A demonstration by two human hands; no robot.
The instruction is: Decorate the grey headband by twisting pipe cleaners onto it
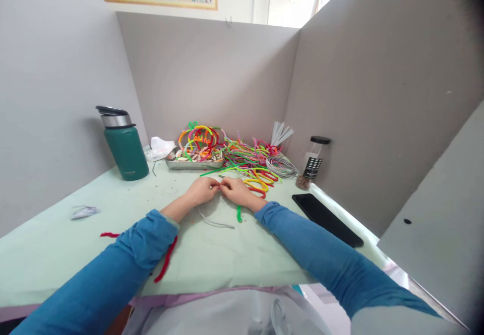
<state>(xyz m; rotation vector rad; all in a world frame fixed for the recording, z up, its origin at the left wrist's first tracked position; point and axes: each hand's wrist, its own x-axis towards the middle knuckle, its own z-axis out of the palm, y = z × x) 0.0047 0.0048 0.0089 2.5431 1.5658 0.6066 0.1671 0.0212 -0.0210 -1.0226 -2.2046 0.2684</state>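
Over the middle of the table, my left hand [202,190] and my right hand [236,192] meet with fingertips pinched together. Between them shows a tiny reddish bit, too small to name. A thin grey wire [217,223] lies just below my hands. Beside my right wrist is a short green pipe cleaner [239,214]. Near my left forearm lies a red pipe cleaner [166,259], partly hidden by the sleeve. Beyond my right hand are bent yellow and red pipe cleaners [259,181].
A metal tray [194,164] at the back holds small pieces and looped pipe cleaners, with a colourful pile [245,151] beside it. A green bottle [126,152] stands left. Right are a wire coil [282,167], a clear jar [312,163] and a black phone [327,219]. Grey partitions [212,68] enclose the table.
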